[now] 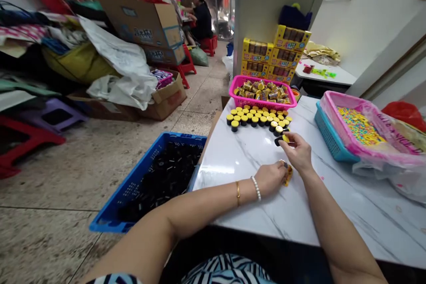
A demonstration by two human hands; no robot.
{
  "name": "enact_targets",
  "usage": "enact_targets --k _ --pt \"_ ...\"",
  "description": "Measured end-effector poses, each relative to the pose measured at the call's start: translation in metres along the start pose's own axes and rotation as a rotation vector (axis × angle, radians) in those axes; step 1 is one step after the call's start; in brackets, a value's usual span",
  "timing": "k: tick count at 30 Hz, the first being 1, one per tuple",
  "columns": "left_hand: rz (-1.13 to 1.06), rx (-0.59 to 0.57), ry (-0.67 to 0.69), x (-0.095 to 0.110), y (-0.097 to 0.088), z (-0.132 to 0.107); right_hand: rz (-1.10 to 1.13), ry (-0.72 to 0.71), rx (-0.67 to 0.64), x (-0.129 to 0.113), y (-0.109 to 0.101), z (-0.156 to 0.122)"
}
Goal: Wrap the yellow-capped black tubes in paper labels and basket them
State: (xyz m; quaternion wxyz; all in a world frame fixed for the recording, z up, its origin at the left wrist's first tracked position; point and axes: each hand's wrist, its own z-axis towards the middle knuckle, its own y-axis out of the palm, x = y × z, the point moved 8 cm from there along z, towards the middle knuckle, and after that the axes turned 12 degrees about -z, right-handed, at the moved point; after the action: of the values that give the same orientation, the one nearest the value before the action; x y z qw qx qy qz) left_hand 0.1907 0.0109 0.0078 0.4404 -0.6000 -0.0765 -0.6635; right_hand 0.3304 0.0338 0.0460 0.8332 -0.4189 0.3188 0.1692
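My right hand (297, 153) pinches a small black tube with a yellow cap (281, 139) just in front of a cluster of several upright black tubes with yellow caps (258, 117) on the white marble table (253, 195). My left hand (271, 178) rests closed on the table, with a yellow and silver label strip (287, 175) at its fingertips. The left wrist wears a pearl bracelet and a gold bangle. Behind the tubes, a pink basket (262, 97) holds several gold-wrapped finished tubes.
A blue crate (133, 186) of black tubes sits on the floor at the table's left. A bag-lined basket of coloured candy (357, 126) stands at right. Yellow boxes (274, 55) are stacked behind. Cardboard boxes, bags and stools crowd the left. Two people sit far back.
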Motion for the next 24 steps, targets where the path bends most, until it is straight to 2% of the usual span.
enact_targets --k 3,5,8,9,11,13,15,17,19,20,24 --pt "0.066 -0.053 0.020 -0.001 -0.010 -0.007 0.092 0.083 -0.008 0.000 -0.007 -0.001" --pt "0.093 -0.010 -0.002 -0.003 -0.033 -0.017 0.089 0.085 -0.053 -0.003 -0.004 -0.003" --pt "0.139 0.235 0.061 0.003 -0.084 -0.042 -0.117 -0.140 -0.176 -0.020 0.018 -0.013" --pt "0.159 0.296 0.080 0.004 -0.097 -0.054 -0.195 -0.231 -0.245 -0.027 0.030 -0.019" --pt "0.194 0.341 0.090 0.005 -0.109 -0.077 -0.289 -0.355 -0.377 -0.035 0.051 -0.034" --pt "0.206 0.318 0.057 0.001 -0.110 -0.096 -0.317 -0.409 -0.387 -0.042 0.057 -0.042" --pt "0.197 0.302 -0.019 -0.006 -0.110 -0.108 -0.296 -0.432 -0.278 -0.051 0.049 -0.043" --pt "0.175 0.330 -0.114 -0.015 -0.114 -0.110 -0.271 -0.435 -0.162 -0.056 0.037 -0.040" --pt "0.150 0.349 -0.181 -0.022 -0.116 -0.100 -0.275 -0.421 -0.082 -0.055 0.028 -0.036" --pt "0.142 0.320 -0.195 -0.025 -0.113 -0.091 -0.287 -0.410 -0.051 -0.053 0.024 -0.034" --pt "0.234 0.044 -0.195 -0.027 -0.079 -0.057 -0.335 -0.306 0.040 -0.029 0.005 -0.018"
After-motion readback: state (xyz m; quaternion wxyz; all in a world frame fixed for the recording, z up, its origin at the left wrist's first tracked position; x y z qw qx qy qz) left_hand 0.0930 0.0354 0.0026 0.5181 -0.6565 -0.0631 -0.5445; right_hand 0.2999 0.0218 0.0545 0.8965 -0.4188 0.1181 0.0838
